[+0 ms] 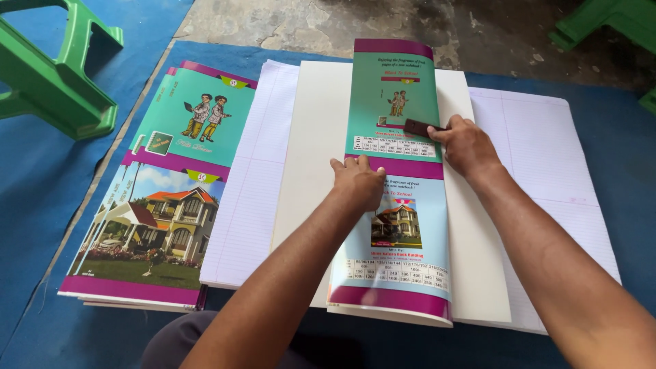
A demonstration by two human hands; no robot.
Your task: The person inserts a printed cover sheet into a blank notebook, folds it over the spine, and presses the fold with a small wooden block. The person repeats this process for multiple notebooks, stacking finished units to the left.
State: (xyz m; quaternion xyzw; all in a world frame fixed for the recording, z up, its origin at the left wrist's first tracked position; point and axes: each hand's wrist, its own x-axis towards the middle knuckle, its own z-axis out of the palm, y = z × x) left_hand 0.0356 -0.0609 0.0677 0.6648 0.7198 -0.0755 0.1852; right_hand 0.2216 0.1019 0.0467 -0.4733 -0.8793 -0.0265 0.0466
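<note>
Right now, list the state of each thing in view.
Folded cover sheet: lying flat on white board.
White board: flat on ruled paper.
Left hand: pressing the cover.
Right hand: gripping dark tool.
Cover stack: flat, untouched.

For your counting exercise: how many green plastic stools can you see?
3, all partly cropped: one stool top left, one top right, one sliver at the right edge.

Left, the cover stack (160, 191) blocks us; far left, a green stool (51, 75). Right, ruled sheets (547, 157) lie flat, passable. Near edge, blue mat (383, 345) open.
</note>
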